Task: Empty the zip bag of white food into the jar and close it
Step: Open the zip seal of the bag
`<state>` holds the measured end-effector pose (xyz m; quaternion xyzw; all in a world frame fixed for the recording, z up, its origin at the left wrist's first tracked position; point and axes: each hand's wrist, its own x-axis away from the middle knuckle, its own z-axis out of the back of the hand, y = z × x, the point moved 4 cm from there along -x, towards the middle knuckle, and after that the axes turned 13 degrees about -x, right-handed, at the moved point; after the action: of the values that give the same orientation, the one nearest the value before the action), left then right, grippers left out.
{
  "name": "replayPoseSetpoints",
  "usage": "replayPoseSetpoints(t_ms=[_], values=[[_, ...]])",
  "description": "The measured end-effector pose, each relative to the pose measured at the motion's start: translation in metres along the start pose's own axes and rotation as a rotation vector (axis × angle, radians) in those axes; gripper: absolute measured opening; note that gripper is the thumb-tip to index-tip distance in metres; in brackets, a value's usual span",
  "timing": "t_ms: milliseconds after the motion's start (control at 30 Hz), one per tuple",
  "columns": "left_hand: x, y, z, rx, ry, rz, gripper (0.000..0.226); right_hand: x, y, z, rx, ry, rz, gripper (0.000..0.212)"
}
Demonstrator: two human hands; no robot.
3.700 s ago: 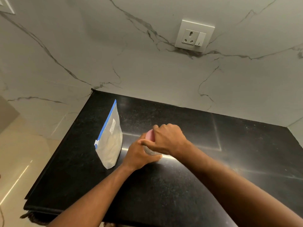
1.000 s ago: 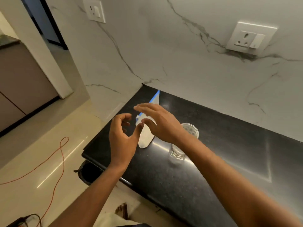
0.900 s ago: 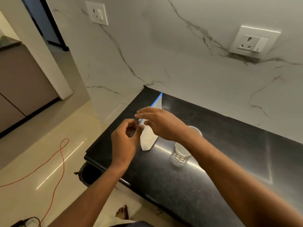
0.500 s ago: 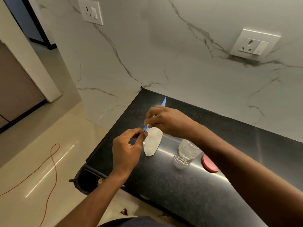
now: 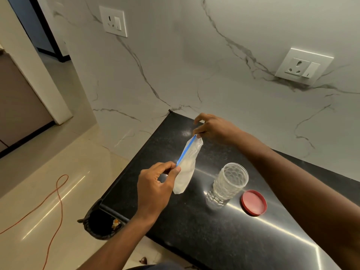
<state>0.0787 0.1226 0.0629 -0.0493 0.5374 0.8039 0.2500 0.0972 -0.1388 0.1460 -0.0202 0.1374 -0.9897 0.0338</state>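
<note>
The zip bag point(image 5: 185, 170) holds white food and has a blue zip strip along its top; it hangs above the black counter point(image 5: 194, 230). My left hand point(image 5: 155, 188) pinches the near end of the zip strip. My right hand point(image 5: 214, 127) pinches the far end. The clear patterned jar point(image 5: 227, 185) stands upright and uncovered to the right of the bag. Its red lid point(image 5: 253, 202) lies flat on the counter just right of the jar.
A marble wall with two sockets point(image 5: 303, 66) rises behind the counter. A black bin point(image 5: 101, 223) sits on the floor under the counter's left corner. An orange cable point(image 5: 52, 203) trails over the tiled floor at left.
The lid came off the jar and now lies beside it. Both hands took hold of the bag's zip ends and lifted the bag, my right hand moving farther back.
</note>
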Motion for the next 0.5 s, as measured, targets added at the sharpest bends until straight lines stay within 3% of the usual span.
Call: replayPoseSetpoints(t_ms=[367, 433, 500], values=[[-0.007, 0.0, -0.001, -0.032, 0.014, 0.012, 0.033, -0.01, 0.011, 0.011, -0.021, 0.051, -0.052, 0.027], [-0.012, 0.0, 0.001, 0.005, -0.055, 0.025, 0.031, -0.004, 0.005, 0.016, -0.111, 0.144, -0.108, 0.027], [-0.021, 0.001, 0.004, 0.076, -0.163, 0.04, 0.031, 0.011, -0.002, 0.015, -0.336, 0.344, -0.204, 0.034]])
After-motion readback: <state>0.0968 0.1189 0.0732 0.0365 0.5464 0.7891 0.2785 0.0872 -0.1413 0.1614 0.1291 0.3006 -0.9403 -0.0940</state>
